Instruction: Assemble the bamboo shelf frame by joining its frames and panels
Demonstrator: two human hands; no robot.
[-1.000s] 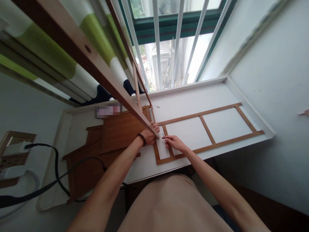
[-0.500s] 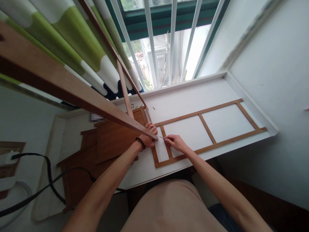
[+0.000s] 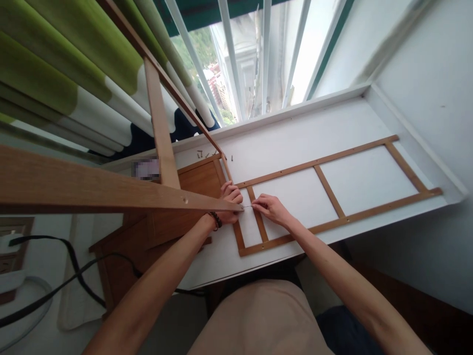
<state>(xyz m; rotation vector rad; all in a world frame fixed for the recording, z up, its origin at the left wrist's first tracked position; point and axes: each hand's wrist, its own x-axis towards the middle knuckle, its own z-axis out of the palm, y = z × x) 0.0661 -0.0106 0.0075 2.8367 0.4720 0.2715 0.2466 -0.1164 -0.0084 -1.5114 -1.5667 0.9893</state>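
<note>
My left hand (image 3: 228, 201), with a dark bead bracelet at the wrist, is closed round the lower end of a tall wooden frame (image 3: 111, 190) that stands up and leans toward me. My right hand (image 3: 269, 207) pinches a thin metal screw (image 3: 248, 206) and holds its tip against the end of that frame's near rail. Both hands hover over the left end of a second wooden ladder-like frame (image 3: 328, 190) lying flat on the white table (image 3: 295, 143).
Brown wood panels (image 3: 173, 217) lie stacked at the table's left. Several small loose screws (image 3: 207, 154) lie near the back edge. A black cable (image 3: 66, 281) trails at lower left. A barred window and a green-and-white curtain (image 3: 74, 74) stand behind.
The upright frame has tilted lower and closer across the view as the head dipped. My right hand has brought the screw from just beside the rail's end up against it.
</note>
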